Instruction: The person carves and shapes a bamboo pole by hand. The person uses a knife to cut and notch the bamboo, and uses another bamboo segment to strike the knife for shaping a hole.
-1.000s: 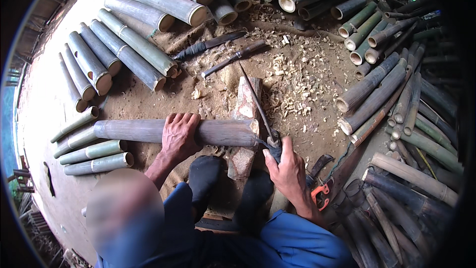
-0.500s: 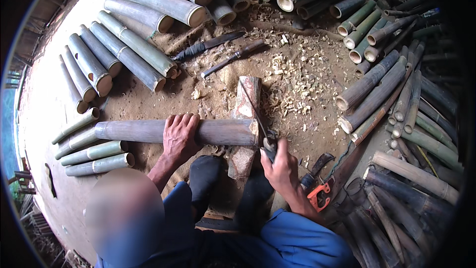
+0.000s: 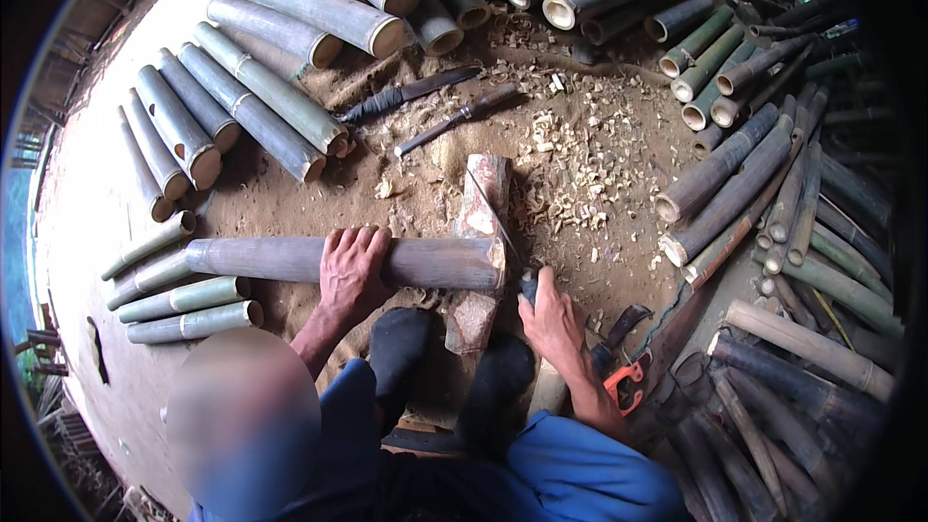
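A thick bamboo pole (image 3: 437, 264) lies across a log block (image 3: 483, 198), its cut end toward the right. My left hand (image 3: 354, 268) is wrapped over the top of the pole at its middle, pressing on it. In my right hand (image 3: 555, 317) is the dark handle of a knife (image 3: 494, 216), just right of the pole's cut end. Its thin blade slants up and to the left over the block; whether the edge touches the pole I cannot tell. The fingers of my right hand are closed round the handle.
A dark-handled machete (image 3: 410, 93) and a chisel-like tool (image 3: 456, 121) lie beyond the block. Pale shavings (image 3: 594, 184) cover the ground. An orange-handled tool (image 3: 626, 385) and a hooked blade (image 3: 626, 325) lie at my right. Bamboo lengths (image 3: 253, 111) ring the work area.
My right hand has drawn the knife slightly down and to the right, away from the pole's cut end. My left hand keeps its hold on the pole.
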Tool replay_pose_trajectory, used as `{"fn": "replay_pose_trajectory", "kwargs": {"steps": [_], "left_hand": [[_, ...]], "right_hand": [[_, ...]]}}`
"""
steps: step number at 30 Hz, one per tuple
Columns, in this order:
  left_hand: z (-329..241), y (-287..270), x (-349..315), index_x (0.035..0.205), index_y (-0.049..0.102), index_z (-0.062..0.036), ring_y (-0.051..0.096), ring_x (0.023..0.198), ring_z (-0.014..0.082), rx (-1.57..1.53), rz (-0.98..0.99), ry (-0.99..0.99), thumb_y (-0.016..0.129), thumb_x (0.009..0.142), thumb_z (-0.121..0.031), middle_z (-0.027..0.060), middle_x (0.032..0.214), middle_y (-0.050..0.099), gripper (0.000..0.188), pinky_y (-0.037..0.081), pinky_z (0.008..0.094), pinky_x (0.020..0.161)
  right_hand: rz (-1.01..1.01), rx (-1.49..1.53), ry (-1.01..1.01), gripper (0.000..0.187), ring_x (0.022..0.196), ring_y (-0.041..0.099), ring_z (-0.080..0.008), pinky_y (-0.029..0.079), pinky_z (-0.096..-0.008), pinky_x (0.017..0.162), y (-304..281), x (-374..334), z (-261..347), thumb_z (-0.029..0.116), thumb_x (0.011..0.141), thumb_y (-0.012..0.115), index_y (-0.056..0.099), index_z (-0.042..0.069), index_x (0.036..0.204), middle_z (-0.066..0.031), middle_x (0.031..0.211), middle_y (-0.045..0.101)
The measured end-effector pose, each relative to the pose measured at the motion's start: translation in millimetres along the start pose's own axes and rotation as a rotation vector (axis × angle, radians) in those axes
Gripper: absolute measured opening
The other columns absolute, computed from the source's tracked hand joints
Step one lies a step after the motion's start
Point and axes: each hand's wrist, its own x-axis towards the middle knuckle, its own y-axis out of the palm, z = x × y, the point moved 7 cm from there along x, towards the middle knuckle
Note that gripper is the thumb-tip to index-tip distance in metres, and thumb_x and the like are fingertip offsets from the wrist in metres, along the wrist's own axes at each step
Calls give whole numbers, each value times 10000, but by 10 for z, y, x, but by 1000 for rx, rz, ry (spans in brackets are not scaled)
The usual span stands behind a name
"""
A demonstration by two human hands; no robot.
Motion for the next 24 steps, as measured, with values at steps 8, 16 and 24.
{"fn": "replay_pose_trajectory", "kwargs": {"steps": [8,16,24], "left_hand": [[168,81,71,1125,640,-98,660,1052,332,-31,219,-77,830,566,-209,109,1052,675,601,480,462,988],[203,99,165,1043,643,-99,674,1011,333,-73,315,-75,819,567,-216,108,987,683,522,510,459,923],[133,73,201,1041,649,-107,676,1007,335,-74,347,-74,806,577,-211,107,990,686,501,514,462,926]], "right_hand": [[-337,310,-308,343,746,707,-451,543,-500,602,-239,-297,398,182,956,722,504,7,1154,-243,825,677],[-201,321,-116,364,755,697,-484,535,-524,607,-85,-276,288,227,989,685,485,32,1222,-274,808,677],[-68,170,23,357,831,681,-503,516,-561,687,120,-128,2,203,973,681,481,14,1200,-286,868,679]]}}
